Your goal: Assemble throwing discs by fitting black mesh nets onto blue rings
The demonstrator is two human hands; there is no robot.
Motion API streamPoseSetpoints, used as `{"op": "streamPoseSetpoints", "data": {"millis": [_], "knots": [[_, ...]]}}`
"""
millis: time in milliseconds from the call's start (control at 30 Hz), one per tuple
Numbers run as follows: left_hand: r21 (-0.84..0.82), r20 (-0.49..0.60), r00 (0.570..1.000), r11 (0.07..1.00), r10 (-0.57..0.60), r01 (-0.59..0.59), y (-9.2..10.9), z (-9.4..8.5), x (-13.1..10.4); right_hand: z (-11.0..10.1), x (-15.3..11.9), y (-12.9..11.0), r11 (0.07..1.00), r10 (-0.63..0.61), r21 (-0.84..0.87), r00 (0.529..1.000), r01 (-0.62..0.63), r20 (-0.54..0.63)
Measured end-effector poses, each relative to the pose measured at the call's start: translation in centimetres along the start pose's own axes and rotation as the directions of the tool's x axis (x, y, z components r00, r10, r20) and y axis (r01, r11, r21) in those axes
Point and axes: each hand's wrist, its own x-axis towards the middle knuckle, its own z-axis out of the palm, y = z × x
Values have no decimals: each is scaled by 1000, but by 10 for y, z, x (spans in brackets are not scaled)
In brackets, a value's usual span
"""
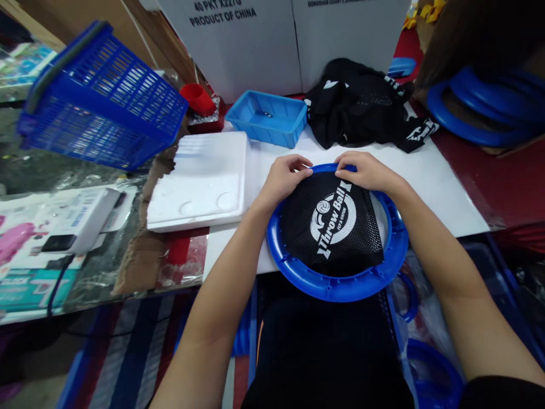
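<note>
A blue plastic ring [293,271] lies at the front edge of the white work surface, its near side jutting over the edge. Black mesh fabric [298,221] printed "Throw Ball" in white covers most of its opening, leaving a gap at the right. My left hand [289,175] pinches the far rim and fabric edge, left of centre. On the same rim, a little to the right, my right hand [360,170] grips fabric and ring between thumb and fingers. The fabric's far edge is partly hidden by my fingers.
Behind the ring are a light-blue tray [272,134] with small metal pieces and a pile of black mesh fabric [353,108]. White foam [204,176] and a blue basket [106,102] stand left. More blue rings [451,125] are stacked at right; others lie below.
</note>
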Motion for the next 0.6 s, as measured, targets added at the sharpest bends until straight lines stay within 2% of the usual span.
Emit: {"op": "streamPoseSetpoints", "data": {"millis": [333, 500, 600], "knots": [[252, -30, 998, 967, 53, -44, 10, 2, -6, 9, 10, 10, 988, 112, 115, 992, -105, -54], [192, -43, 998, 981, 42, -33, 7, 2, -2, 10, 22, 18, 972, 197, 127, 980, -198, 20], [181, -50, 997, 982, 57, -47, 2, 3, 2, 12, 24, 17, 978, 197, 67, 980, -197, 2]]}}
